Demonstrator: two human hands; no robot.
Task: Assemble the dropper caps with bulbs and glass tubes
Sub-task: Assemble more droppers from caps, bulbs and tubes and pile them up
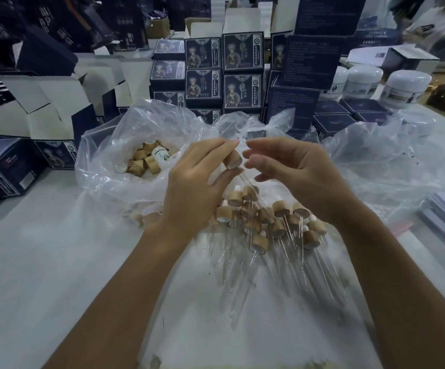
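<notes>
Cap (233,159) — pinched in the left hand (200,182) above the table's (56,262) middle, tube (245,179) hanging below; right hand (293,169) loose, empty. Seat the tube straight — steady the cap, don't bend glass.

A round bamboo dropper cap with a white liner (233,160) is held at frame centre, tilted, its open underside turned down and toward the camera. A thin clear glass tube (245,181) is seen projecting from it, slanting down to the right. Below, in the lower centre of the frame, a heap of assembled bamboo caps with white bulbs and glass tubes (266,222) lies on clear plastic sheeting on the tabletop, the tubes pointing mostly toward the bottom edge. At centre left, loose bamboo caps without tubes (142,162) are piled inside an open clear plastic bag (104,161).
</notes>
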